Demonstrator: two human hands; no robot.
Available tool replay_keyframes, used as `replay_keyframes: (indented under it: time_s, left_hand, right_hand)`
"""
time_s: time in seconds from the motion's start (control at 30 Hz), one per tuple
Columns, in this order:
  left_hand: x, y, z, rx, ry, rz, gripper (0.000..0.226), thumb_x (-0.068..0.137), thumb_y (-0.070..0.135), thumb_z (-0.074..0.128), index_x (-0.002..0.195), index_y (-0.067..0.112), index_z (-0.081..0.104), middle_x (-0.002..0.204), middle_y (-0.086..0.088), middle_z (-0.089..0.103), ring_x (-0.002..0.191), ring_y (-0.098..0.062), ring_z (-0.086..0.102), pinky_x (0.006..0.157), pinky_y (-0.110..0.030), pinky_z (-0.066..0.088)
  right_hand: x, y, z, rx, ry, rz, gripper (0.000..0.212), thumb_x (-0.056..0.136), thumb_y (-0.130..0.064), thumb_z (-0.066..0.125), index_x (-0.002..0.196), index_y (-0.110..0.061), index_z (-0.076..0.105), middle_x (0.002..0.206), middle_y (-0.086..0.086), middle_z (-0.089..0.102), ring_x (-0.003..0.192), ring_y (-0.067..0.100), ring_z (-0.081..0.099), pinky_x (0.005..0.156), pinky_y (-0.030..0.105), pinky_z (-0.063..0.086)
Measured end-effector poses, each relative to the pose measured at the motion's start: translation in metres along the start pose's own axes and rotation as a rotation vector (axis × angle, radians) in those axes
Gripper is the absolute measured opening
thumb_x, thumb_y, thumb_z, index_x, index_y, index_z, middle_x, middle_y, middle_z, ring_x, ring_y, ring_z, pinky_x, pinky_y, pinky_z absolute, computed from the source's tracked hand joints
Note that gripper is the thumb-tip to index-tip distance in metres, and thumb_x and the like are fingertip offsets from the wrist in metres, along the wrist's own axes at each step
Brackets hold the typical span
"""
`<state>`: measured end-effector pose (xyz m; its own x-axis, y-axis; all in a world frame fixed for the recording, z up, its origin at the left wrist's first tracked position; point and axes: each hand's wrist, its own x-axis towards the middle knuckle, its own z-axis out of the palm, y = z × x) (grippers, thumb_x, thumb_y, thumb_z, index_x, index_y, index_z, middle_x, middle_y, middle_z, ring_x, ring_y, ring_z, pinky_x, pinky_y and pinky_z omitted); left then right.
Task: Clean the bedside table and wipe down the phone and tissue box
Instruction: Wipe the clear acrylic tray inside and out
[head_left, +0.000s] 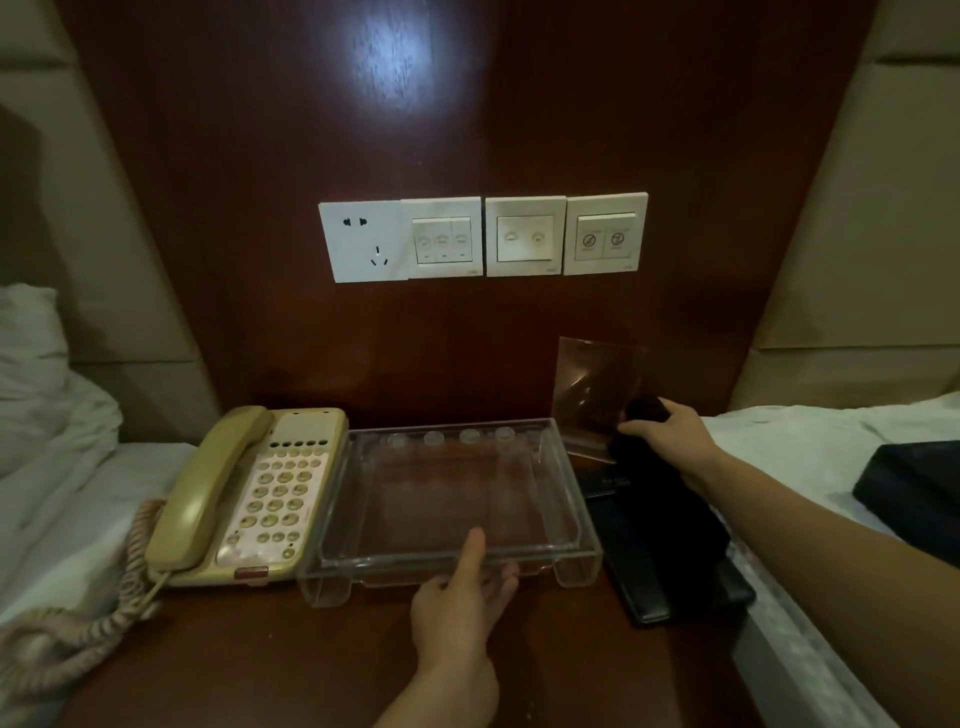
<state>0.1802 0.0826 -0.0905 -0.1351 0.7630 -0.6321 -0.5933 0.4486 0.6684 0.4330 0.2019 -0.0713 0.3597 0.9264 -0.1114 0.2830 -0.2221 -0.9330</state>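
Note:
A beige corded phone (249, 493) lies at the left of the dark wooden bedside table (311, 665). Beside it stands a clear acrylic tray (550, 457). My left hand (462, 603) grips the tray's front rim, thumb over the edge and fingers underneath. My right hand (670, 434) is at the back right, closed on a dark cloth (654, 499) that hangs down over a black folder (675, 592). The cloth's top touches a clear acrylic sign holder (592, 379) standing against the wall. I cannot pick out a tissue box for sure.
White wall socket and switch plates (483, 239) sit on the wood panel above the table. Beds with white linen flank it left (62, 467) and right (810, 436). A dark flat object (914, 488) lies on the right bed. The phone's coiled cord (104, 613) trails off the left front.

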Motion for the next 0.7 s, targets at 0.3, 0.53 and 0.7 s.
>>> replay_keyframes:
  time_s: [0.3,0.53,0.7]
  left_hand:
    - [0.004,0.011,0.009,-0.033,-0.013,0.018,0.036,0.092,0.018,0.074,0.114,-0.008,0.062,0.099,-0.024,0.073,0.088,-0.029,0.074,0.076,-0.032,0.06]
    - [-0.003,0.015,0.01,-0.058,0.002,-0.003,0.039,0.09,0.016,0.075,0.117,-0.008,0.062,0.1,-0.024,0.071,0.089,-0.03,0.073,0.077,-0.032,0.06]
    - [-0.027,0.009,0.001,-0.031,-0.047,-0.054,0.055,0.094,0.017,0.071,0.138,-0.007,0.05,0.111,-0.025,0.068,0.094,-0.03,0.07,0.086,-0.037,0.057]
  right_hand:
    - [0.003,-0.004,-0.007,-0.007,0.011,0.026,0.015,0.089,-0.003,0.068,0.102,-0.01,0.065,0.094,0.011,0.066,0.08,0.022,0.063,0.061,0.029,0.048]
    - [0.004,-0.004,-0.006,-0.053,0.037,-0.005,0.031,0.09,-0.011,0.071,0.119,-0.012,0.061,0.095,0.006,0.064,0.084,0.024,0.063,0.073,0.034,0.051]
    - [-0.02,-0.01,-0.021,-0.292,0.203,0.017,0.025,0.087,-0.026,0.073,0.099,-0.006,0.064,0.086,0.011,0.067,0.079,0.028,0.065,0.073,0.04,0.056]
